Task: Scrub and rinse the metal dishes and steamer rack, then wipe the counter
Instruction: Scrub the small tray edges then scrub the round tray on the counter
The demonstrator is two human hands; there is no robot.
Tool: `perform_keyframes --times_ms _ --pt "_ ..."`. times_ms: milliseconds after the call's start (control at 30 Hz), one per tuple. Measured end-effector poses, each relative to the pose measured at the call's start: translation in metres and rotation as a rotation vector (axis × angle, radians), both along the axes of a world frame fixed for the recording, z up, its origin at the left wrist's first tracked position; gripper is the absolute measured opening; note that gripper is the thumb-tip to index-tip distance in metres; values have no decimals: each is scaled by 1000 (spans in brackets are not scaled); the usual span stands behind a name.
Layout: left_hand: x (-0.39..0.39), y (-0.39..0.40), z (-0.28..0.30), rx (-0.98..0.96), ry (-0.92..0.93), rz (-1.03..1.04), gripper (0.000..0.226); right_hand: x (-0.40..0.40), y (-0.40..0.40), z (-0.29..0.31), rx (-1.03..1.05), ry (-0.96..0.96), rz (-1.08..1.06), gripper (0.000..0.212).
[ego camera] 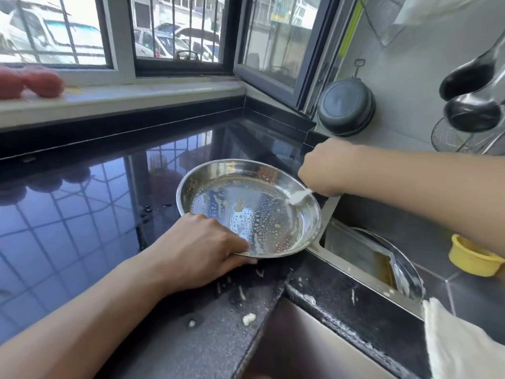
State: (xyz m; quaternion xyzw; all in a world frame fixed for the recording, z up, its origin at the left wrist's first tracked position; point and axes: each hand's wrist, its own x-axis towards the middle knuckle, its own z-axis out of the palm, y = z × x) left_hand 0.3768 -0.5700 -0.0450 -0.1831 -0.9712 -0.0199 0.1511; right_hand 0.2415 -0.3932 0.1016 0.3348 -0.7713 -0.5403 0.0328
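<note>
On the dark polished counter (82, 214), at the corner beside the sink (314, 348), sits a round metal dish (248, 206). Its far-right edge overhangs the sink rim, and its inner surface is covered with soap bubbles and a few pale residue spots.

Left hand (196, 250): fingers curl over the near rim of the dish, with the thumb underneath against the counter, gripping the rim and steadying the dish.

Right hand (325, 168): positioned over the far-right rim of the dish, fingers closed around a white scrubbing cloth (299, 196). A soapy tuft of the cloth protrudes below the hand and touches the inside wall of the dish.

Food scraps (248, 318) lie scattered on the counter edge just in front of the dish. Inside the sink, to the right, a second metal dish (393, 258) leans on its side. A yellow cup (472, 258) stands on the counter right of the sink. A black pan lid (345, 106) hangs on the tiled wall near the window (180, 31). Red rounded items (30, 82), blurred, rest on the window sill at far left.
</note>
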Motion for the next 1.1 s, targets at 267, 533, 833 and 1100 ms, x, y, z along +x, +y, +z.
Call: perform_keyframes --times_ms 267,533,833,1100 --pt "7 4 15 168 -96 67 85 46 26 9 16 -196 -157 25" --pt "-14 -19 41 661 -327 928 27 55 70 -18 -458 -267 -222 17" --pt "-20 -31 18 1019 -95 966 5 54 96 -32 -671 -349 -237 29" --pt "-12 -22 18 1226 72 956 13 44 99 -38 -789 -360 -267 32"
